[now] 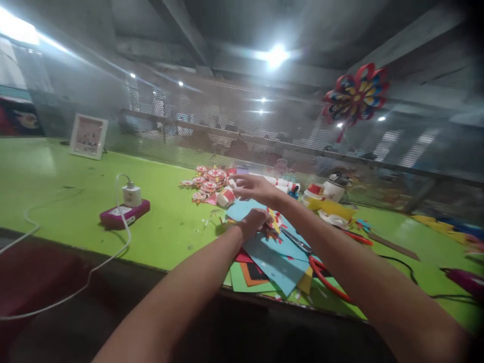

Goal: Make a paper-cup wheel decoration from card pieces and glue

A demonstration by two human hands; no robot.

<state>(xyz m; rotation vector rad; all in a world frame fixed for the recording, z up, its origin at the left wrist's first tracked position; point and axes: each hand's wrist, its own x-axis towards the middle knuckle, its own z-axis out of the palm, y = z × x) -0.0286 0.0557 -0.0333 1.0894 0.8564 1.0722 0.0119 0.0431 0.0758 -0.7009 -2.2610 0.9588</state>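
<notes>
My left hand (257,222) is closed on a small red, white and yellow paper cut-out (275,222) above light blue paper sheets (280,262). My right hand (255,186) reaches over it, fingers apart, close to a small white and red paper cup or roll (226,197); whether they touch I cannot tell. Just left of that hand lies a cluster of round, patterned paper cut-outs (207,181). Scissors with orange-red handles (327,282) rest on the blue paper, partly hidden under my right forearm.
A purple power strip (113,217) with a white charger (131,195) and cable stands left on the green table (166,237). Behind are a photo frame (88,136) and a mesh screen. At right lie yellow material (333,207), a brown strip (393,245) and a purple-handled tool (465,281).
</notes>
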